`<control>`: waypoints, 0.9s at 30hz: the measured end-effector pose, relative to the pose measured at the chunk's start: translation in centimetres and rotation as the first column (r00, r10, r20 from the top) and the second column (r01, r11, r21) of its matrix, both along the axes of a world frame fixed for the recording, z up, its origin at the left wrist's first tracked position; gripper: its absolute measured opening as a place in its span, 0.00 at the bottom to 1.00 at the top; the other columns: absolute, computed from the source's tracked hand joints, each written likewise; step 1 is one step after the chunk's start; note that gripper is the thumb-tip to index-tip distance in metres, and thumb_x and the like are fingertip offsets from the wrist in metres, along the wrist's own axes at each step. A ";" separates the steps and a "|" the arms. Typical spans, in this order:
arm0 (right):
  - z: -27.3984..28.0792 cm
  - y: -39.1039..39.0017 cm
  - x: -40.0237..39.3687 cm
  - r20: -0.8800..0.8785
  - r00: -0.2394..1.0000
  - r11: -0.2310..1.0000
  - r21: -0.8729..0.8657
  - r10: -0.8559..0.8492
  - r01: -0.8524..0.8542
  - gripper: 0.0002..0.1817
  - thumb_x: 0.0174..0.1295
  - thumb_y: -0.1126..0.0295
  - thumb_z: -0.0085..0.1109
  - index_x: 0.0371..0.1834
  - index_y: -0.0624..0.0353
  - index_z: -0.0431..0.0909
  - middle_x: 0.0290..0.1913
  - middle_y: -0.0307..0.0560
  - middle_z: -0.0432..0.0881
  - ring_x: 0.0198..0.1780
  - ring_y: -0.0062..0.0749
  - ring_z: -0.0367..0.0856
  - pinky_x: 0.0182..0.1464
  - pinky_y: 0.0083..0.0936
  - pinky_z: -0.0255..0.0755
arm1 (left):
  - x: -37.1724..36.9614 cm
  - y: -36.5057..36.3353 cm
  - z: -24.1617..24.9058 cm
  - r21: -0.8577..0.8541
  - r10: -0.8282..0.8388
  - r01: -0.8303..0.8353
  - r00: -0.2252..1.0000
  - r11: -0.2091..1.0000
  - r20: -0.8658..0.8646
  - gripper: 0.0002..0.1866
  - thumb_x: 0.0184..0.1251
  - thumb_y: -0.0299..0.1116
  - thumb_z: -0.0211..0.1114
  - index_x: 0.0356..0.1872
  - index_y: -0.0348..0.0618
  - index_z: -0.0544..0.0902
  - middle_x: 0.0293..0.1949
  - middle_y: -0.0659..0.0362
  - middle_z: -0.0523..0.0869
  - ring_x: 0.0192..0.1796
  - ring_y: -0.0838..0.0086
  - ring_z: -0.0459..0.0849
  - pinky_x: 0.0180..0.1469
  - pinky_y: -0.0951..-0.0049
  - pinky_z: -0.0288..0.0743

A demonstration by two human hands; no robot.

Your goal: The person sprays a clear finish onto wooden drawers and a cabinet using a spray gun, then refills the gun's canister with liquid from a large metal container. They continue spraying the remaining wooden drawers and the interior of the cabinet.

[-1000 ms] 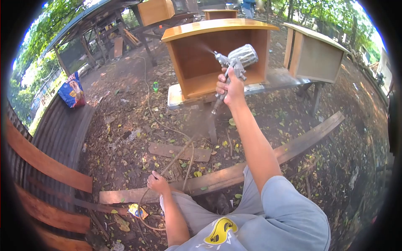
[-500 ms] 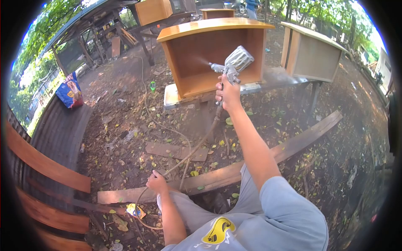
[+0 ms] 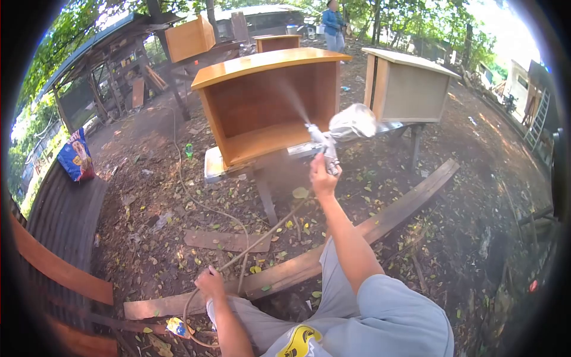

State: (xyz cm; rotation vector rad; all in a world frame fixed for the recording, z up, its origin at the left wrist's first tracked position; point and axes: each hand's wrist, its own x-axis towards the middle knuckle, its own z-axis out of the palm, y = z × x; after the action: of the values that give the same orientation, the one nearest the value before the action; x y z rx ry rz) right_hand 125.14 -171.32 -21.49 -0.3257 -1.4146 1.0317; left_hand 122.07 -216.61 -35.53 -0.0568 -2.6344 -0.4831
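Note:
My right hand (image 3: 324,180) is wrapped round the handle of a silver spray gun (image 3: 322,138), whose cup is blurred. A pale mist leaves its nozzle, up and left into the open front of an orange-brown wooden cabinet (image 3: 270,59). The gun stays apart from the wood, near the cabinet's lower right corner. From beneath the gun, a tan air hose (image 3: 253,245) runs down to my left hand (image 3: 210,284), which is closed round it above my left knee. The cabinet lies on its side on a stand with a whitish top (image 3: 215,169).
A pale unpainted cabinet (image 3: 413,89) stands at right on a support. A long plank (image 3: 291,268) crosses the ground before my legs. Corrugated sheet (image 3: 65,208) and reddish boards (image 3: 62,262) are at left, with a blue-red bag (image 3: 76,157). A person (image 3: 333,27) stands far back.
My right hand has brought the spray gun lower and toward the cabinet's right side, and the mist now points more upward. The view has shifted, showing more of the background person. My left hand stays on the hose.

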 end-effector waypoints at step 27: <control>8.0 -2.0 4.4 -0.096 0.924 0.925 -0.051 0.371 -0.376 0.09 0.71 0.64 0.54 0.36 0.57 0.75 0.23 0.33 0.72 0.17 0.13 0.65 0.17 0.15 0.58 | 0.2 0.2 1.1 0.087 0.084 -0.100 0.981 0.991 0.173 0.19 0.64 0.44 0.60 0.28 0.37 0.88 0.27 0.43 0.86 0.32 0.48 0.85 0.44 0.52 0.73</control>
State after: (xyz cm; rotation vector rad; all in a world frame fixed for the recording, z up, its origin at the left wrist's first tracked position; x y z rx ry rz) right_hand 129.53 -173.33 -13.47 -0.0576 -1.3962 1.3918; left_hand 122.28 -216.42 -34.47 0.1422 -2.7599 -0.6051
